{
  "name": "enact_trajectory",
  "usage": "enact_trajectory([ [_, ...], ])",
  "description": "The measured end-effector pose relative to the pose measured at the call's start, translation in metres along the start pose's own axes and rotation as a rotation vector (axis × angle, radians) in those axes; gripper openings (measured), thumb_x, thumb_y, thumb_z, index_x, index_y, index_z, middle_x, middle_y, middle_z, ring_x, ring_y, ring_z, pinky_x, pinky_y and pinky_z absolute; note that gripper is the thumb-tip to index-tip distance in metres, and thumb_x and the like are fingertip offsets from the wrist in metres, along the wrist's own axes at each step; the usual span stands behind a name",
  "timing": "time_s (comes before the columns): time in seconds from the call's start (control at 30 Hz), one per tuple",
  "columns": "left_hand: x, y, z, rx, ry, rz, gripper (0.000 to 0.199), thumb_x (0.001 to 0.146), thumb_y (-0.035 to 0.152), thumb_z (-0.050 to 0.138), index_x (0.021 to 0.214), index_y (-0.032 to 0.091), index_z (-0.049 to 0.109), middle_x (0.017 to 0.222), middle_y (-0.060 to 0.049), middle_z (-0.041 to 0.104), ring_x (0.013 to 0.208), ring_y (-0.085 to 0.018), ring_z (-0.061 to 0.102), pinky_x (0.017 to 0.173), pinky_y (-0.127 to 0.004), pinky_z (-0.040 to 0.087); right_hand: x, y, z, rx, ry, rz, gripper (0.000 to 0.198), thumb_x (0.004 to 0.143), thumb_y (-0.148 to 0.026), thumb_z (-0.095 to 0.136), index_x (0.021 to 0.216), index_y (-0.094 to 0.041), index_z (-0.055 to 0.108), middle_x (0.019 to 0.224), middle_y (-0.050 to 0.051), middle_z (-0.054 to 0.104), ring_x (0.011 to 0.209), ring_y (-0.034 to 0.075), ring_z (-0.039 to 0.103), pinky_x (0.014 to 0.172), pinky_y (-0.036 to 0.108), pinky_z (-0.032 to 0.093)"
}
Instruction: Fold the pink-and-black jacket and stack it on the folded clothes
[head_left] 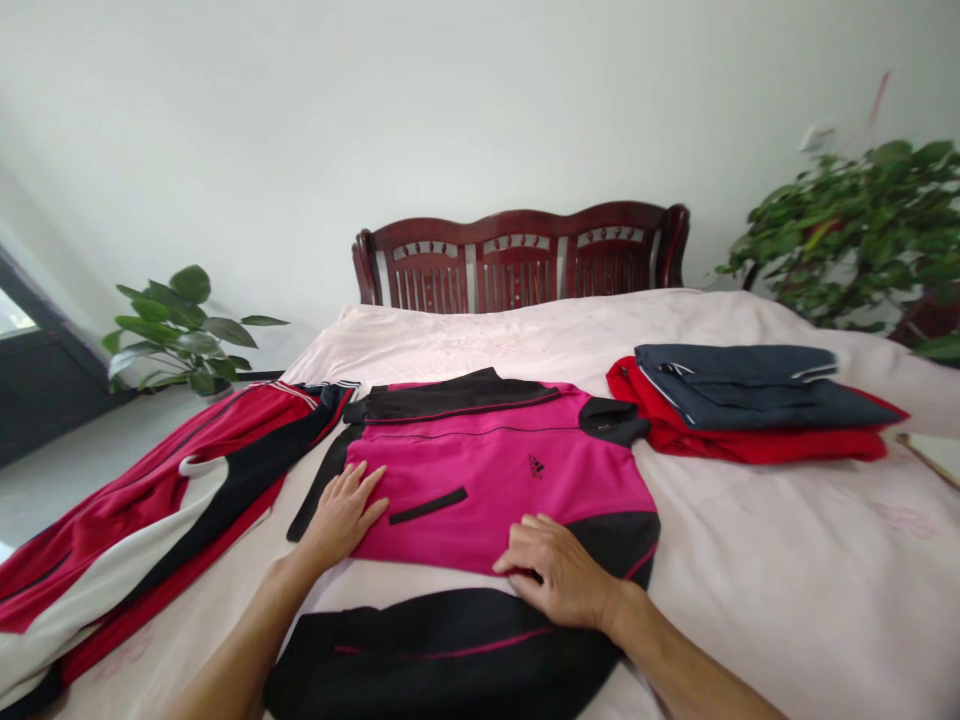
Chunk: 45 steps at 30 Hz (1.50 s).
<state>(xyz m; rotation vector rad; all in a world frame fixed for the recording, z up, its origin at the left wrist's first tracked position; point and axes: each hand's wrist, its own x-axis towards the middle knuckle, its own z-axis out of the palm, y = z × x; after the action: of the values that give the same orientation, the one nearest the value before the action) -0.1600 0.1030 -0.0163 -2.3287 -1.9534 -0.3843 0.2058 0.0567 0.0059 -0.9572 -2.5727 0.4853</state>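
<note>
Home bedroom: carved wooden headboard (pixel 517 257), pale pink bedspread (pixel 787 560), leafy houseplants (pixel 862 225), folded clothes (pixel 750 390).

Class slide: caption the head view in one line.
Left hand spread, right hand curled, on a pink-and-black garment laid across a bed.

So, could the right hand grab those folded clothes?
Probably yes: the right hand seems to pinch the pink-and-black top, but only flat cloth and bedsheet lie before the folded clothes.

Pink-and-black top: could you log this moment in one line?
left hand: resting on top | right hand: fingers curled at top's pink near edge | top: spread on bed
</note>
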Motion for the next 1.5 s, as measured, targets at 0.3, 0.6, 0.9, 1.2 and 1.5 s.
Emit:
enact_trajectory([
  [0.3, -0.009, 0.000, 0.012, 0.147, -0.048, -0.014, 0.053, 0.094, 0.038, 0.042, 0.145, 0.025, 0.046, 0.154, -0.012, 0.041, 0.145, -0.029, 0.030, 0.115, -0.051, 0.022, -0.012, 0.054, -0.015, -0.220, 0.363, 0.420, 0.034, 0.097, -0.030, 0.043, 0.121, -0.018, 0.065, 0.123, 0.011, 0.065, 0.117, 0.024, 0.055, 0.106, 0.041, 0.037],
  [0.6, -0.008, -0.006, 0.019, 0.187, -0.081, 0.025, 0.053, 0.094, 0.036, 0.038, 0.145, 0.026, 0.047, 0.155, -0.010, 0.040, 0.146, -0.030, 0.028, 0.114, -0.053, 0.022, -0.072, 0.109, -0.037, -0.458, 0.267, 0.741, 0.046, 0.095, -0.036, 0.039, 0.132, -0.015, 0.058, 0.141, 0.015, 0.054, 0.130, 0.029, 0.048, 0.106, 0.045, 0.037],
  [0.9, 0.021, 0.013, 0.001, 0.233, -0.298, -0.072, 0.054, 0.092, 0.039, 0.041, 0.142, 0.022, 0.051, 0.150, -0.015, 0.046, 0.141, -0.038, 0.035, 0.110, -0.063, 0.024, -0.051, 0.149, -0.088, -0.118, 0.500, 1.075, 0.046, 0.095, -0.039, 0.036, 0.133, -0.021, 0.055, 0.130, 0.009, 0.063, 0.117, 0.025, 0.059, 0.092, 0.034, 0.044],
  [1.2, 0.043, 0.084, 0.024, -0.011, -0.134, 0.260, 0.055, 0.095, 0.048, 0.041, 0.145, 0.026, 0.047, 0.153, -0.010, 0.043, 0.144, -0.030, 0.032, 0.115, -0.047, 0.030, -0.037, 0.167, -0.077, -0.173, 0.412, 1.147, 0.064, 0.089, -0.040, 0.048, 0.148, -0.023, 0.032, 0.119, 0.013, 0.069, 0.101, 0.028, 0.068, 0.080, 0.038, 0.048],
  [1.5, 0.034, 0.075, 0.044, 0.035, -0.002, 0.326, 0.054, 0.097, 0.052, 0.038, 0.148, 0.034, 0.040, 0.156, -0.006, 0.040, 0.143, -0.027, 0.035, 0.115, -0.046, 0.030, -0.049, 0.164, -0.070, -0.250, 0.418, 1.150, 0.054, 0.096, -0.041, 0.037, 0.148, -0.028, 0.034, 0.126, 0.009, 0.066, 0.099, 0.025, 0.068, 0.079, 0.035, 0.048],
])
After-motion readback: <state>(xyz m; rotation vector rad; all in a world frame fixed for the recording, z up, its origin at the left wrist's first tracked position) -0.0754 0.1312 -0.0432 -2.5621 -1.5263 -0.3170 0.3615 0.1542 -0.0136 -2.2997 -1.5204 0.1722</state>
